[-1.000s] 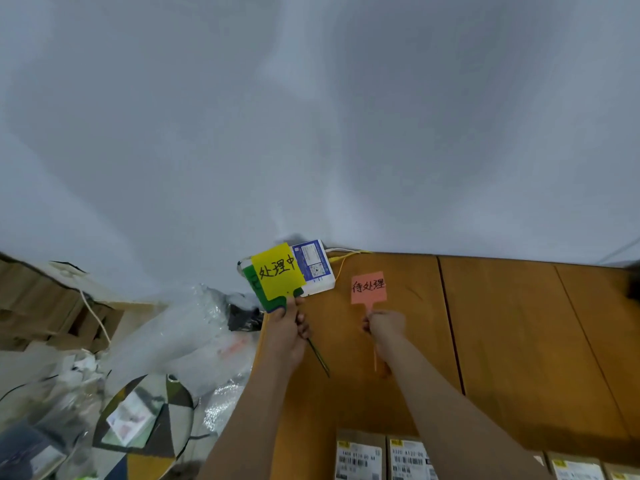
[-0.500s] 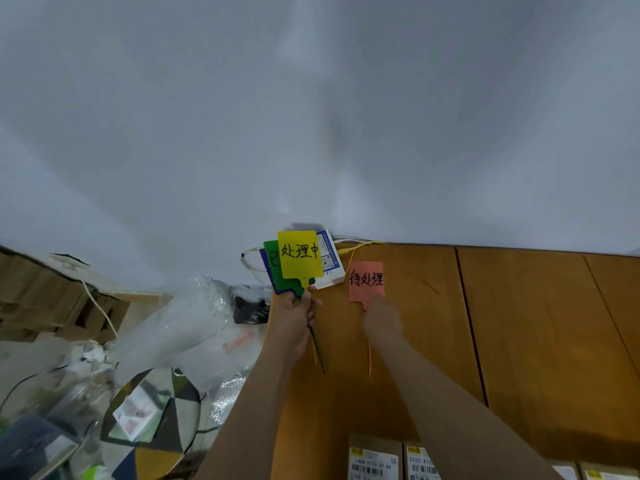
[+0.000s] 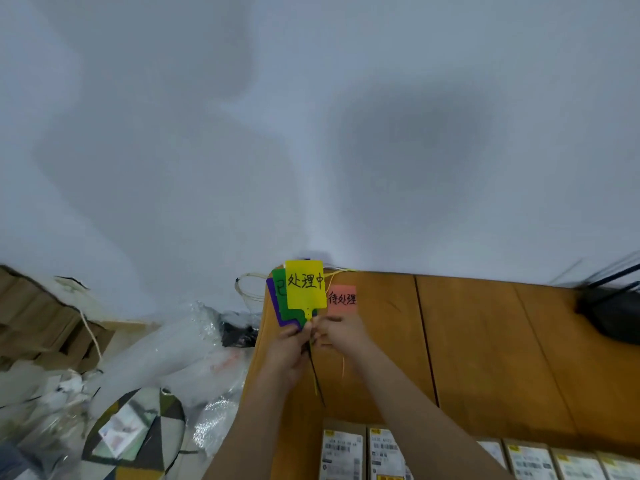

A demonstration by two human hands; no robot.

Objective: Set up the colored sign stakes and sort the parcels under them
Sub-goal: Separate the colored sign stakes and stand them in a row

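Observation:
My left hand (image 3: 289,348) grips a fanned bundle of sign stakes by their stems: a yellow sign (image 3: 305,289) with black writing in front, a green sign (image 3: 279,292) behind it and a purple sign (image 3: 272,299) at the back. My right hand (image 3: 341,336) pinches the yellow sign's stem just below its plate, touching my left hand. A pink sign (image 3: 343,299) with black writing lies flat on the wooden table (image 3: 485,341), its thin stem (image 3: 343,367) pointing toward me. Several brown parcels (image 3: 384,452) with barcode labels line the table's near edge.
A white wall rises behind the table. Left of the table are crumpled plastic wrap (image 3: 166,348), cardboard (image 3: 38,323) and a patterned round cushion (image 3: 135,434). A dark object (image 3: 609,317) sits at the table's far right. Thin wire loops (image 3: 249,289) hang at the table's back left corner.
My right hand let go of the pink sign, which now lies on the table, and moved left to the yellow sign's stem. My left hand turned the bundle upright.

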